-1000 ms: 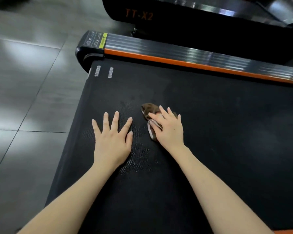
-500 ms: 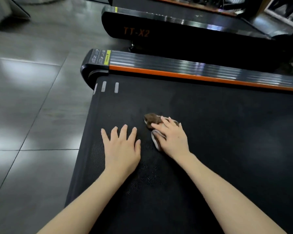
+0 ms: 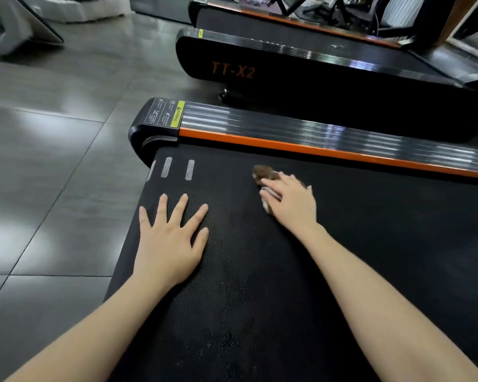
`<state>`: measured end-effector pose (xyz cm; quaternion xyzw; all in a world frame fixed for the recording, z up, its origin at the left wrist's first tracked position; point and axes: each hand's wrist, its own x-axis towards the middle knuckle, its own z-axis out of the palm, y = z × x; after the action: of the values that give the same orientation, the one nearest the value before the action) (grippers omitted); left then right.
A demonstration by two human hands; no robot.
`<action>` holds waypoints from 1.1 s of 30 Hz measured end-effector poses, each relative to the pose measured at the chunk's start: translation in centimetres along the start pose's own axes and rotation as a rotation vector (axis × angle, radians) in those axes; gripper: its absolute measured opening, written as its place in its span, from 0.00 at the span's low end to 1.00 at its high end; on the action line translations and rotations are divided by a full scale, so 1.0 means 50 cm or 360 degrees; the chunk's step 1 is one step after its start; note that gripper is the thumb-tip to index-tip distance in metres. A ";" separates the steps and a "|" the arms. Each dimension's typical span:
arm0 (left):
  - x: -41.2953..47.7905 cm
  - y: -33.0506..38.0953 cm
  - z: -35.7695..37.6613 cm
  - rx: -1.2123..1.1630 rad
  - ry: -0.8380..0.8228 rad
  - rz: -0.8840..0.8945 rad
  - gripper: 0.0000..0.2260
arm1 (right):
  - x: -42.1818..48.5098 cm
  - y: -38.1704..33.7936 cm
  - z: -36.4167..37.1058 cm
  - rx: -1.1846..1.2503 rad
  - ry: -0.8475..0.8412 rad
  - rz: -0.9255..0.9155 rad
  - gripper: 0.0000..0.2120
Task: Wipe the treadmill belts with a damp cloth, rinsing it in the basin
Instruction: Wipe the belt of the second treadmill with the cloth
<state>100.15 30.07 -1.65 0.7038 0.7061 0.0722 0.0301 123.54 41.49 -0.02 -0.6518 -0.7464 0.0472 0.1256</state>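
Floor tiles [image 3: 47,166], grey and glossy, spread out to the left of the left hand and carry pale reflections. Beyond the fingertips of the left hand [image 3: 169,238], three short pale dashes [image 3: 178,169] are printed near the rounded end of the belt. That left hand lies flat on the treadmill belt [image 3: 260,285], palm down, fingers spread and straight, gripping nothing; its forearm runs back toward the lower left edge of the view. Between the two hands the belt's black dotted surface shows duller, patchy areas, and these continue down between the forearms.

Further right and a little farther away, the right hand [image 3: 293,202] presses down on a crumpled brown cloth [image 3: 264,173] with a pale edge. The fingers lie over the cloth and bend slightly onto it, so most of it is hidden; a brown lump sticks out past the fingertips and a pale fold shows beside the thumb side. The hand and cloth are blurred, so the exact grip cannot be told. The cloth touches the belt, well apart from the left hand.

Beyond both hands runs the side rail [image 3: 329,133], ribbed and shiny with an orange strip along its near edge and a yellow warning label [image 3: 176,114] at its left end. Behind the rail stands a second treadmill [image 3: 301,70] lettered TT-X2 in orange.
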 end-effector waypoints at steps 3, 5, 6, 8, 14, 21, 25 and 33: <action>-0.002 0.002 0.003 0.0015 0.0027 -0.0018 0.27 | 0.091 0.038 -0.009 0.0004 0.0088 0.0474 0.17; -0.002 0.005 0.002 0.0017 0.0015 -0.0019 0.27 | 0.117 0.011 0.003 0.0014 0.0167 0.0646 0.16; -0.001 0.006 0.002 0.0013 0.0015 -0.0017 0.27 | 0.121 -0.023 0.013 0.0024 0.0181 0.0572 0.15; -0.001 0.004 0.004 0.0014 0.0033 -0.0019 0.27 | 0.113 -0.109 0.040 0.0033 0.0158 0.0170 0.15; -0.004 -0.003 0.010 0.0029 0.0046 0.0002 0.25 | 0.121 -0.065 0.012 -0.0066 0.0043 -0.0071 0.15; 0.000 0.004 0.004 0.0013 0.0010 -0.0009 0.28 | 0.141 -0.068 0.024 0.0056 0.0143 0.0262 0.15; -0.003 0.004 -0.009 -0.0008 -0.0016 -0.0032 0.28 | 0.031 -0.082 0.012 0.0189 0.0094 -0.0170 0.13; -0.009 0.006 -0.031 -0.0228 -0.0086 -0.0081 0.21 | -0.421 -0.141 -0.053 0.0390 -0.0114 -0.0641 0.13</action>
<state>100.22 29.51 -0.10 0.6835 0.7156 0.1027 0.1012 119.91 19.49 1.52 -0.4675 -0.8541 0.1345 0.1843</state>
